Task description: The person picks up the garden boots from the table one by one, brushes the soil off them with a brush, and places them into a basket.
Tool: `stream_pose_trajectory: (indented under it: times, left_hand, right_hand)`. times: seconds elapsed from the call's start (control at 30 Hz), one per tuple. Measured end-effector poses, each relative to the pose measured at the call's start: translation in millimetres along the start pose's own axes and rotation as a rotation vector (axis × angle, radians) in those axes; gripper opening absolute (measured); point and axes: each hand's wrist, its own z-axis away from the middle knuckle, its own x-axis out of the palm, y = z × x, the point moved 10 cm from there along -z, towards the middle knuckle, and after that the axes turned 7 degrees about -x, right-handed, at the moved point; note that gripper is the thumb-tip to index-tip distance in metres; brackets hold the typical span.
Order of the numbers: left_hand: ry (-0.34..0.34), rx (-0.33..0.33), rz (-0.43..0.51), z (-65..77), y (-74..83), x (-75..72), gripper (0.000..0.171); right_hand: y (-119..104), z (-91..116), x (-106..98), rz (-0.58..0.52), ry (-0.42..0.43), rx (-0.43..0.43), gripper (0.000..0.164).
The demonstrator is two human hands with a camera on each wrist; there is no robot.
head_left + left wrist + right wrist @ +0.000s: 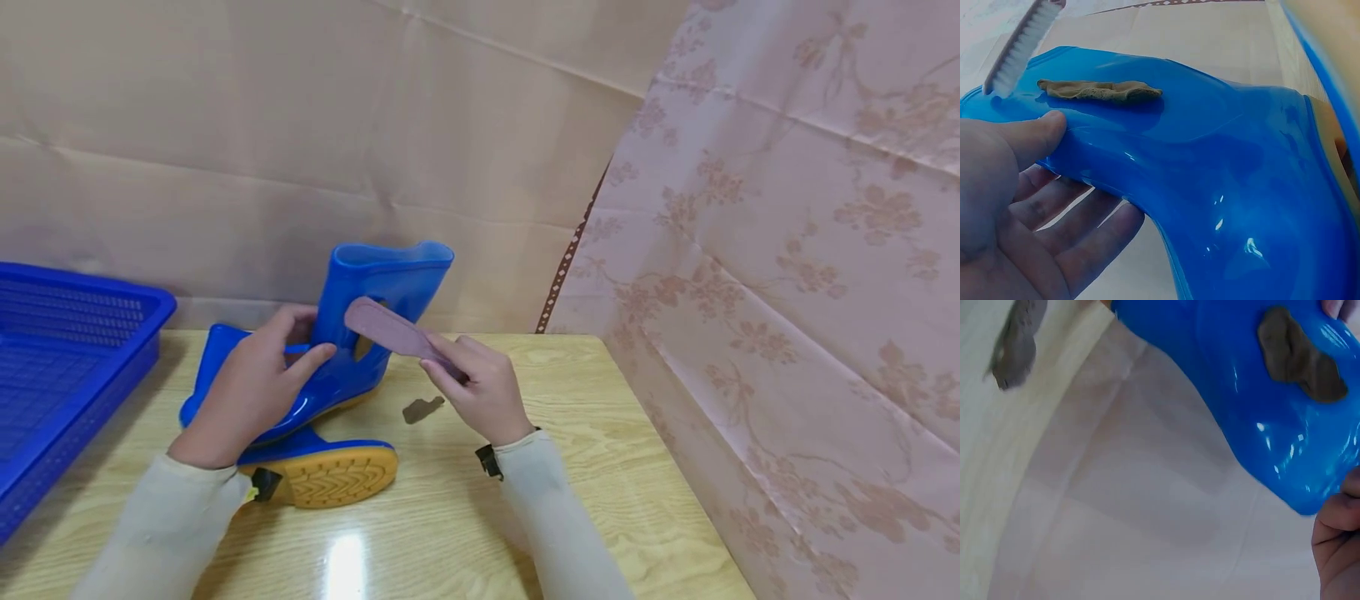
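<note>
A blue rain boot (420,279) stands tilted on the table, its shaft leaning right. My left hand (255,383) grips the shaft, thumb on the near face and fingers behind it in the left wrist view. A brown mud-like lump (1100,92) clings to the shaft. My right hand (480,387) holds a brush (390,327) by its handle. In the left wrist view its white bristles (1022,53) face the boot, close to the shaft's top end; contact is unclear. Below lies a second blue boot (345,477) on its side, with its yellow sole showing.
At the left stands a blue plastic basket (82,287). Another brown lump (422,409) lies on the wooden table (600,467), right of the boots. Behind hangs a beige cloth (487,150), and a pink floral cloth (810,275) borders the right side.
</note>
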Motion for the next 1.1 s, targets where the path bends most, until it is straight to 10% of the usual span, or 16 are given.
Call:
stream_pose_trajectory:
  times: [0.5, 0.87, 1.1]
  left_hand:
    - [0.056, -0.071, 0.001, -2.9, -12.6, -5.3, 0.066]
    - [0.048, -0.074, -0.006, -2.4, -12.1, -2.9, 0.065]
    - [0.048, -0.046, -0.012, -1.2, -8.0, -2.1, 0.061]
  right_hand:
    - [32, 13, 22, 0.055, -0.183, 0.238, 0.033]
    - [19, 9, 13, 0.100, -0.148, 0.053, 0.029]
    - [12, 5, 7, -0.071, -0.113, 0.051, 0.028]
